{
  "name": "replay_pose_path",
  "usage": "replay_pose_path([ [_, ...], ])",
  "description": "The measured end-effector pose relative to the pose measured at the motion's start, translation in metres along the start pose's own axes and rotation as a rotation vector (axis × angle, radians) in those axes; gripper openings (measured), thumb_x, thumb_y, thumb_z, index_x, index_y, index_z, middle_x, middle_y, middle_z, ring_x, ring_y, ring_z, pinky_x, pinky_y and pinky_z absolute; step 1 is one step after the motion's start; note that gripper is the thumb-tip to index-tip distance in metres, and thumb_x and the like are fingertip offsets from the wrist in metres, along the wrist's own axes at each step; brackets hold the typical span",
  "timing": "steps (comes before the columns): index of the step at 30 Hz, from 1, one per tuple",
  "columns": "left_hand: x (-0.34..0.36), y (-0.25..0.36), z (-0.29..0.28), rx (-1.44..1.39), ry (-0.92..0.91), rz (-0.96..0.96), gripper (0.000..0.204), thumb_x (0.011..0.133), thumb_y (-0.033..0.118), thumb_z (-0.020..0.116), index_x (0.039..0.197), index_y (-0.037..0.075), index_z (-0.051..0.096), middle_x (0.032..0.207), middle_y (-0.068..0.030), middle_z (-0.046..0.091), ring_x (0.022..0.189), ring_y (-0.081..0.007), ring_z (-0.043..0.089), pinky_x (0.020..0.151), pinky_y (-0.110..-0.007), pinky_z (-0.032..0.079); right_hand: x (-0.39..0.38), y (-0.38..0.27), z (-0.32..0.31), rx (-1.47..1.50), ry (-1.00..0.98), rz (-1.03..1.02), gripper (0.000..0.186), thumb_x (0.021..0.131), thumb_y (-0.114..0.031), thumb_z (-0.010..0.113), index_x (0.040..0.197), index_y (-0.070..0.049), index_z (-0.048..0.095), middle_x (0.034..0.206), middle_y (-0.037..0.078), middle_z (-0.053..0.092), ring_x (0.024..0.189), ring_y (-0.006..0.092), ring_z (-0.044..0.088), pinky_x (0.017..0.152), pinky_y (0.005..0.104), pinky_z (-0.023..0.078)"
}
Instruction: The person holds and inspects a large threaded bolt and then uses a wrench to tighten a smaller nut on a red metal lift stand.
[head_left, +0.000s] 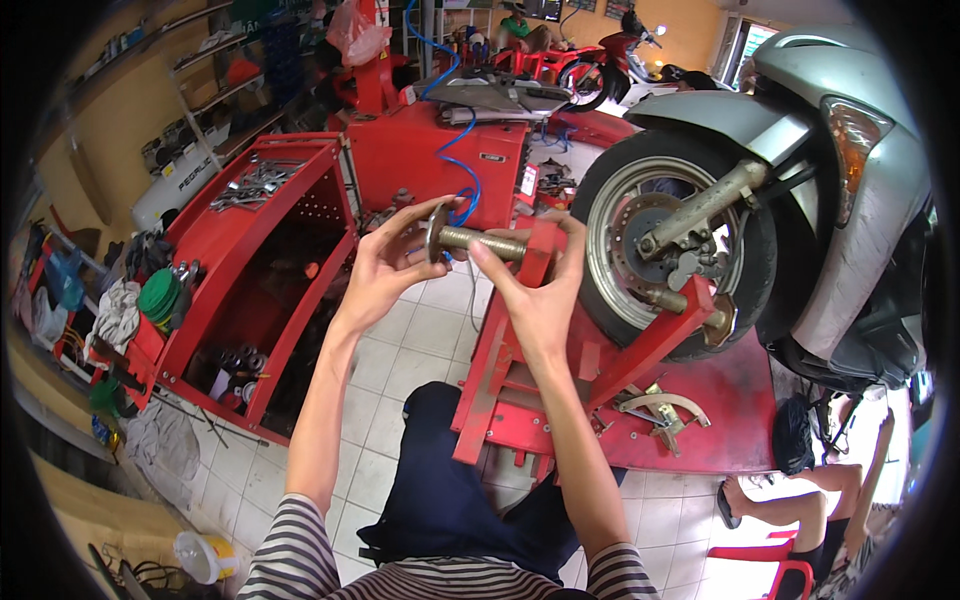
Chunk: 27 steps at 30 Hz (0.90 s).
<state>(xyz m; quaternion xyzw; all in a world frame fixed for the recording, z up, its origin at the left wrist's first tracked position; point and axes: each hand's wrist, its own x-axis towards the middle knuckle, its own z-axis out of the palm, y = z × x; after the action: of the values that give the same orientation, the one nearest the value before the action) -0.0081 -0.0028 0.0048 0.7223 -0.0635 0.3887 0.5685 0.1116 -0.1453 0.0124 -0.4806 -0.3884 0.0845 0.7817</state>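
My left hand (390,260) is closed on the round flanged end (436,235) of a threaded metal screw (488,246), which lies horizontal through the top of a red steel post (541,247) on the lift stand. My right hand (535,295) wraps round that post and the screw, its thumb against the threads. Beside it, a second red post (650,350) carries a similar screw (714,318) next to the front wheel (600,260) of a silver scooter (840,90). A curved metal assembly (668,418) lies on the red platform (735,430).
A red tool cart (175,365) with wrenches (255,185) stands left; a red cabinet (390,165) and blue coiled hose (455,150) are behind. A seated person's legs (810,510) are at lower right, another person (520,35) at the back. A bucket (200,555) sits on the tiled floor (370,350).
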Motion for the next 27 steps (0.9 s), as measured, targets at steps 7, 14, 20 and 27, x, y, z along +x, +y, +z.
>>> replay_pose_path([
  [7,-0.002,0.008,0.009,-0.096,-0.005,-0.114,0.071,0.087,-0.004,0.068,0.151,0.003,0.038,0.147,-0.0184,0.048,0.117,-0.0267,0.063,0.099,-0.039,0.057,0.004,0.006,-0.004,0.018,0.011,-0.022,0.062,0.078,-0.01,0.086,0.117,-0.004,0.038,0.098,0.016,0.069,0.094,0.0208,0.069,0.08,0.032,0.056],
  [14,0.0,0.022,0.01,-0.043,-0.032,-0.158,0.054,0.105,0.025,0.049,0.151,0.0,0.036,0.139,-0.019,0.054,0.106,-0.0235,0.067,0.085,-0.037,0.057,0.004,0.014,-0.002,0.05,0.023,-0.064,0.058,0.079,-0.008,0.085,0.113,-0.005,0.038,0.098,0.017,0.07,0.095,0.0207,0.069,0.084,0.0327,0.054],
  [20,-0.003,0.02,0.011,-0.032,-0.081,-0.085,0.059,0.101,0.019,0.057,0.152,0.002,0.033,0.138,-0.017,0.055,0.115,-0.025,0.063,0.097,-0.038,0.052,0.001,0.013,-0.002,0.081,0.034,-0.035,0.058,0.081,-0.008,0.084,0.114,-0.006,0.036,0.096,0.013,0.065,0.095,0.0193,0.065,0.082,0.0307,0.054],
  [27,-0.003,0.011,0.004,0.012,-0.066,-0.069,0.068,0.095,0.032,0.067,0.15,0.002,0.039,0.131,-0.0141,0.06,0.11,-0.0234,0.066,0.097,-0.037,0.051,0.001,0.009,-0.002,-0.001,0.051,-0.05,0.059,0.081,-0.007,0.083,0.115,-0.006,0.035,0.097,0.013,0.064,0.096,0.0186,0.064,0.082,0.0311,0.054],
])
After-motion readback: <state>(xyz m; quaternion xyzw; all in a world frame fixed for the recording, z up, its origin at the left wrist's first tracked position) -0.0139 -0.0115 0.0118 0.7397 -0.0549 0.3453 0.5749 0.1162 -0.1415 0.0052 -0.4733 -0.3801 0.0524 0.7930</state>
